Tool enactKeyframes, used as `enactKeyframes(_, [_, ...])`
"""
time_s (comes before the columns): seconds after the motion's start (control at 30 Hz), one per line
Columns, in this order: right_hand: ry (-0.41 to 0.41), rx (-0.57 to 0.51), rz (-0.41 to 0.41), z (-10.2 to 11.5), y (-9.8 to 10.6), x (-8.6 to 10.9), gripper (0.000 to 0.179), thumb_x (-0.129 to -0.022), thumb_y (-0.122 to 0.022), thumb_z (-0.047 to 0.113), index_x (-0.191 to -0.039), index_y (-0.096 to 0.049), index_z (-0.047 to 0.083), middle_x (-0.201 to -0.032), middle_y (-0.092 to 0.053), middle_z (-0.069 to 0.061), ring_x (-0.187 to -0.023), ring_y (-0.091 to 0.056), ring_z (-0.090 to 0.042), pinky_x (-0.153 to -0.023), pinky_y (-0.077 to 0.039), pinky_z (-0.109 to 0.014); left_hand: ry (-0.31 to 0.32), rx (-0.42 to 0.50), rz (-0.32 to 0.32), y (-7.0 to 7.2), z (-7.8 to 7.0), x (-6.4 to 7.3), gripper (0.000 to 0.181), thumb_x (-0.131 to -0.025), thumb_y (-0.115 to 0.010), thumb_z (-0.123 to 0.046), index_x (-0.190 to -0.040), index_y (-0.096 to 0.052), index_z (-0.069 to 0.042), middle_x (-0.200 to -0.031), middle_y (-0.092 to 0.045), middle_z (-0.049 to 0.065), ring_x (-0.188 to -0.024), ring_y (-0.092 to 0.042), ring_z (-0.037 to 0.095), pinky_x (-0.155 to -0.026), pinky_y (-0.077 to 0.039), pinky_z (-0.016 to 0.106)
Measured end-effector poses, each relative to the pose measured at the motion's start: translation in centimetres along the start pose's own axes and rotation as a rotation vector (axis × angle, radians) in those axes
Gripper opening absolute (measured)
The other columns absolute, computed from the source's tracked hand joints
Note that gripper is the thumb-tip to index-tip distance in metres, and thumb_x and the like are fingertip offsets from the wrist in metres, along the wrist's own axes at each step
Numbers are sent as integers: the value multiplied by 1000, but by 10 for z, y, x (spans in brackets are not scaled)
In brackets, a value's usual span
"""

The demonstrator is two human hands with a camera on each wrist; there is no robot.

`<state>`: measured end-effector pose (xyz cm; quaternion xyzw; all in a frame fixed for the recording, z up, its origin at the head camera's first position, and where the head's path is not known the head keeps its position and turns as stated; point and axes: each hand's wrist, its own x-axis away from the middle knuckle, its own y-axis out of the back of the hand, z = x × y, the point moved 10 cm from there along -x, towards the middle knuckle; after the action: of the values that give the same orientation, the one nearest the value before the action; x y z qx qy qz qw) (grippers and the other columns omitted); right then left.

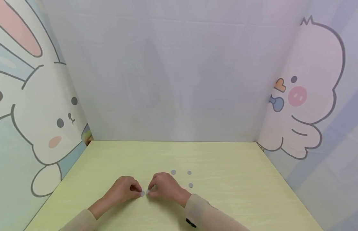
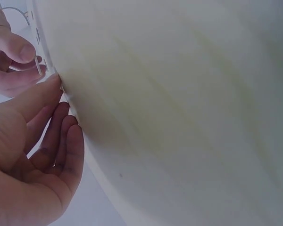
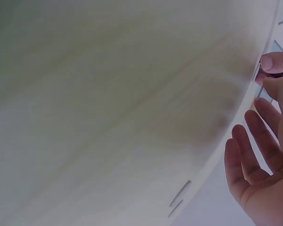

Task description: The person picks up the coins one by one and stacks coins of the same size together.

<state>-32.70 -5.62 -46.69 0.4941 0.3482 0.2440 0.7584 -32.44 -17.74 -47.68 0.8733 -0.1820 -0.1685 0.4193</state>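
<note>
My left hand (image 1: 122,190) pinches a small silvery coin (image 1: 142,193) between thumb and forefinger, low over the pale yellow table (image 1: 225,179). Just to its right, my right hand (image 1: 166,187) holds another coin (image 1: 148,192) by its edge. The two coins face each other with a narrow gap between. In the left wrist view, the right hand's coin (image 2: 38,65) shows edge-on, tilted up between thumb and fingers. The other fingers of the left hand (image 2: 42,155) curl loosely near the tabletop. Those of the right hand (image 3: 266,160) spread beside the surface.
Three more coins lie flat beyond and right of the right hand: one far left (image 1: 173,172), one far right (image 1: 189,172) and one nearer (image 1: 191,185). A pale curtain (image 1: 173,80) stands behind the table, with cartoon-printed cloth (image 1: 320,96) at both sides.
</note>
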Motion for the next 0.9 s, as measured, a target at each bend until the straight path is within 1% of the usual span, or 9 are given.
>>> enactKeyframes(0.2, [-9,10,8,5,-3,-4,5,-87,-87,25,-90,-86,21,-83,-73,14,-75,-56,8,-72,-42,-7,-20,5,-11,1,-2,0,12,-82,-92,-15,-85,-81,-19,-80,-69,-16,-73,-57,-3,-65,-50,22])
enactKeyframes(0.43, [-40,25,13,9,-3,-7,5,-86,-89,25,-89,-86,21,-82,-72,14,-74,-55,8,-71,-43,-8,6,-21,-6,-1,1,0,12,-83,-92,-15,-85,-81,-20,-80,-68,-17,-73,-54,-3,-66,-49,22])
enactKeyframes(0.7, [-64,31,18,10,-6,-7,8,-86,-90,26,-89,-86,20,-80,-70,13,-72,-51,6,-69,-41,-10,22,-17,0,0,1,2,13,-83,-91,-13,-86,-81,-20,-82,-68,-16,-74,-56,-2,-67,-50,22])
enactKeyframes(0.9, [-98,17,14,9,-6,-7,9,-86,-91,27,-89,-86,20,-81,-70,12,-73,-50,4,-68,-40,-12,25,-14,3,-1,2,2,13,-83,-90,-12,-87,-81,-20,-83,-69,-15,-74,-57,-2,-68,-51,22])
